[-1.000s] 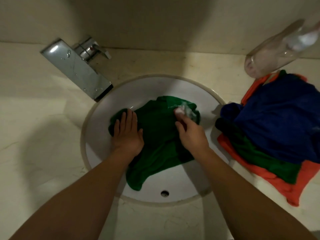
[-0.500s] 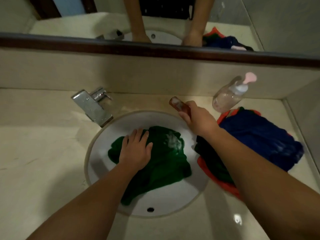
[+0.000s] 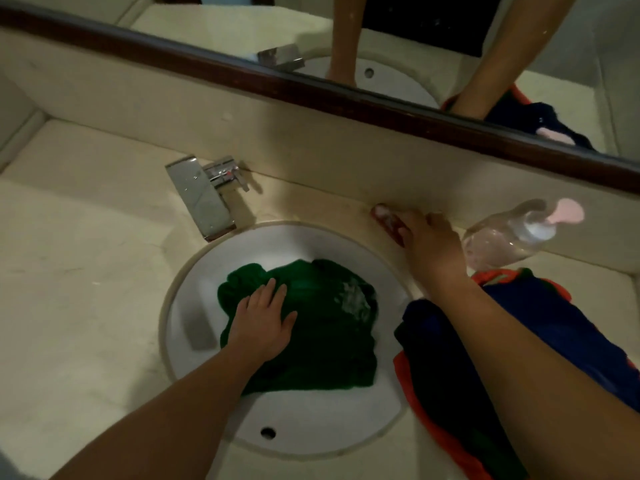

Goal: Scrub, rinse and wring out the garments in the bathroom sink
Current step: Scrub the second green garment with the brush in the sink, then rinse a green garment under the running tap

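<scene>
A wet green garment (image 3: pixel 322 334) lies in the round white sink (image 3: pixel 214 265), with a patch of white suds (image 3: pixel 355 299) near its upper right edge. My left hand (image 3: pixel 265 323) presses flat on the garment's left part, fingers straight. My right hand (image 3: pixel 429 244) reaches over the counter behind the sink's right rim and holds a reddish soap bar (image 3: pixel 386 220) against the backsplash. A pile of blue, green and orange garments (image 3: pixel 561 334) lies on the counter right of the sink, partly hidden by my right forearm.
A square chrome faucet (image 3: pixel 202 199) stands behind the sink at the left. A clear pump bottle with a pink top (image 3: pixel 509 237) stands beside my right hand. A mirror with a dark wooden frame (image 3: pixel 311 88) runs above the backsplash. The cream counter (image 3: pixel 79 289) extends left.
My right hand lifted the soap bar off the green garment and carried it back right to the counter by the backsplash. My left hand stayed pressed on the garment. The camera tilted up.
</scene>
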